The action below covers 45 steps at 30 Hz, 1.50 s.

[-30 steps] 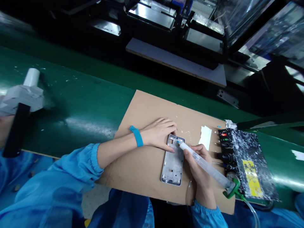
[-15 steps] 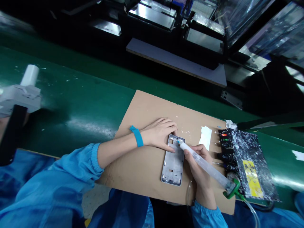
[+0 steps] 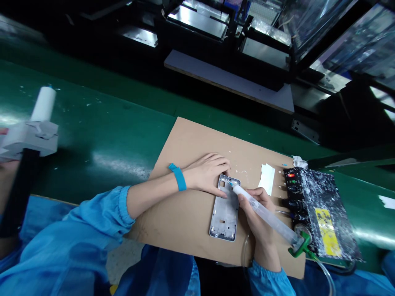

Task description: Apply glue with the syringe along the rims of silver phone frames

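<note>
A silver phone frame [image 3: 226,218] lies flat on a sheet of brown cardboard [image 3: 173,222]. My left hand [image 3: 210,172], with a blue band at the wrist, grips its upper left corner: the thumb rests over the left edge and the fingers curl at the top end. Pinched in my right hand [image 3: 259,209] is a translucent dispensing syringe [image 3: 271,218], slanted across the palm. Its blue needle tip is at the top part of the frame, close to a square cutout; whether it touches cannot be seen. A green cap [image 3: 300,244] with a clear hose closes its rear end.
A black dispenser box [image 3: 324,209] with knobs, lit digits and a yellow label stands at the right. White paper [image 3: 267,179] lies on the cardboard near my right hand. At the far left, a co-worker's hand is by a white device [image 3: 33,133]. A grey shelf [image 3: 228,80] runs behind the bench.
The syringe tip has shifted very slightly left along the top of the phone frame. My left hand stays put. At the far left, the white device has moved a little down and right.
</note>
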{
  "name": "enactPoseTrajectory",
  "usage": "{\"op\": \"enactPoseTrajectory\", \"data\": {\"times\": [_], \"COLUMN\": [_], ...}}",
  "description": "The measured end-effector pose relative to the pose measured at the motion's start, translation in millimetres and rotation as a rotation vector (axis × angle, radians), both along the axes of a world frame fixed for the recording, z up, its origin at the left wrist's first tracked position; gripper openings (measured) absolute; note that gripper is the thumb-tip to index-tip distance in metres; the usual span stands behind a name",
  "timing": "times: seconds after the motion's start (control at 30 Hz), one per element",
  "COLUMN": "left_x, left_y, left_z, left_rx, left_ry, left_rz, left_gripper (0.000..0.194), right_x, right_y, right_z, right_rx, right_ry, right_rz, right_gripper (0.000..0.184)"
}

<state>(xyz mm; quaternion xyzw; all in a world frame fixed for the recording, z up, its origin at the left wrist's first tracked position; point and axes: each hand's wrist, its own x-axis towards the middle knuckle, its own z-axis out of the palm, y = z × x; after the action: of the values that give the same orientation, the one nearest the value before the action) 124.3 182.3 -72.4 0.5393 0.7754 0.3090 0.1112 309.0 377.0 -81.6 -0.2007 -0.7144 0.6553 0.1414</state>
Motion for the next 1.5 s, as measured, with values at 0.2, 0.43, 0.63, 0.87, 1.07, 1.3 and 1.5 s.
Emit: {"op": "enactPoseTrajectory", "data": {"times": [0.2, 0.43, 0.63, 0.87, 1.07, 1.3, 1.5], "left_x": [0.0, 0.0, 0.1, 0.3, 0.3, 0.7, 0.4], "left_y": [0.5, 0.9, 0.6, 0.7, 0.5, 0.4, 0.8], "left_z": [-0.3, -1.9, -2.2, -1.6, -0.1, 0.0, -1.7], "left_rx": [-0.011, 0.003, -0.004, 0.003, -0.018, -0.009, 0.000], "left_ry": [0.003, 0.017, 0.009, 0.003, 0.005, 0.007, 0.005], "left_rz": [0.002, -0.001, 0.003, 0.006, 0.000, 0.007, 0.004], "left_gripper": [0.051, 0.052, 0.055, 0.051, 0.052, 0.056, 0.053], "right_x": [0.1, -1.8, -2.5, -2.7, -2.8, -2.0, -2.0], "right_y": [-0.2, -1.6, -2.2, -1.3, -1.5, -1.4, -1.8], "right_z": [0.3, 1.5, 4.5, 3.0, 2.7, 1.0, 1.4], "right_rx": [-0.002, 0.006, -0.001, 0.022, 0.019, 0.026, 0.021], "right_ry": [-0.006, -0.003, -0.016, 0.022, 0.011, -0.017, -0.010], "right_rz": [0.012, -0.001, -0.011, 0.013, 0.010, -0.003, 0.009], "right_gripper": [0.040, 0.041, 0.043, 0.039, 0.039, 0.038, 0.037]}}
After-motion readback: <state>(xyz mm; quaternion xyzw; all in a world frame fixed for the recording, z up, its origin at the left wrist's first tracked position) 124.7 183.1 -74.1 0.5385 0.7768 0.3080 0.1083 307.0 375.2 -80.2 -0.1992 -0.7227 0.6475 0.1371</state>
